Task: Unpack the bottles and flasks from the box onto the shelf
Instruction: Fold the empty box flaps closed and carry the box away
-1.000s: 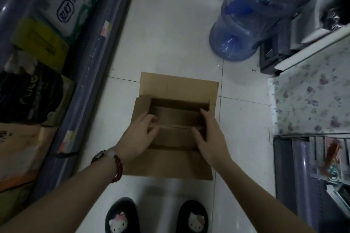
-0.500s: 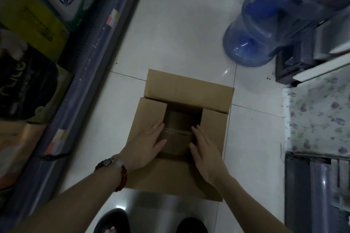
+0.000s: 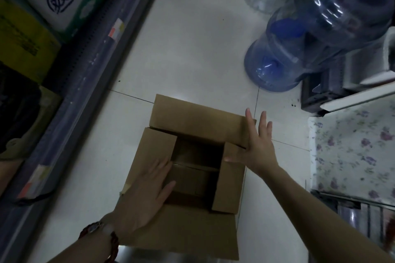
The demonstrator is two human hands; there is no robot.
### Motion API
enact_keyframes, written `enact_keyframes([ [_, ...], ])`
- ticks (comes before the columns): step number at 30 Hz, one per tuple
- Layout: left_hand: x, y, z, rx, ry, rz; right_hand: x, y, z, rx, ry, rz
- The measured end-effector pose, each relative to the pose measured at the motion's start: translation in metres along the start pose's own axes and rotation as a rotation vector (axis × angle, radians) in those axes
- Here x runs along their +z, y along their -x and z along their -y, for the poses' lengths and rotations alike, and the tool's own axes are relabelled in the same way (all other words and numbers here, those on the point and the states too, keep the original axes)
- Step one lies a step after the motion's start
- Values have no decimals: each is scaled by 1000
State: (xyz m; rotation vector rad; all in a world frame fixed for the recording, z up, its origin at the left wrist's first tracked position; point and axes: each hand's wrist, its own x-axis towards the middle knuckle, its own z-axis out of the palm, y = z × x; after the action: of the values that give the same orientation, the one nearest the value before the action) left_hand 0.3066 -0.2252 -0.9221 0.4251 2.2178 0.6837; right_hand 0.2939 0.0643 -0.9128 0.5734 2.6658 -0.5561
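Since the earlier frame, the right hand (image 3: 257,147) has moved off the inner flaps to the far right corner of the cardboard box (image 3: 188,232), fingers spread against the raised far flap (image 3: 198,123), holding nothing. Head view: the left hand (image 3: 147,196) lies flat with fingers extended on the left side flap (image 3: 154,151), beside the dark opening between both hands; no contents can be made out inside. Shelf edge (image 3: 70,100) runs left of the left hand; blue water jugs (image 3: 284,60) stand beyond the right hand.

Blue water jugs (image 3: 284,53) stand on the white tiled floor (image 3: 192,38) beside a floral cloth (image 3: 352,151).
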Motion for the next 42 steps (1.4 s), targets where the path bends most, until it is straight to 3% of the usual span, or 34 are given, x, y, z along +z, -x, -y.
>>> enact_keyframes([
  [8, 4, -1, -5, -33, -17, -1, -6, -28, 4, -184, 122, 91],
  [16, 7, -6, -10, -92, 7, 23, 8, 8, 6, -276, 282, -305],
  [20, 3, -7, -10, -84, 24, 70, 18, 36, 6, -284, 220, -390],
  [28, -16, 1, -7, -44, 99, 172, 36, 95, -1, -218, -56, -309],
  [32, -17, 2, -2, -45, 63, 199, 39, 96, -14, -318, 123, -216],
  [37, -14, 6, 2, -25, 60, 200, 37, 84, -11, -235, 353, -144],
  [42, -18, 11, 7, 7, 87, 173, 43, 80, 5, -136, 385, -173],
])
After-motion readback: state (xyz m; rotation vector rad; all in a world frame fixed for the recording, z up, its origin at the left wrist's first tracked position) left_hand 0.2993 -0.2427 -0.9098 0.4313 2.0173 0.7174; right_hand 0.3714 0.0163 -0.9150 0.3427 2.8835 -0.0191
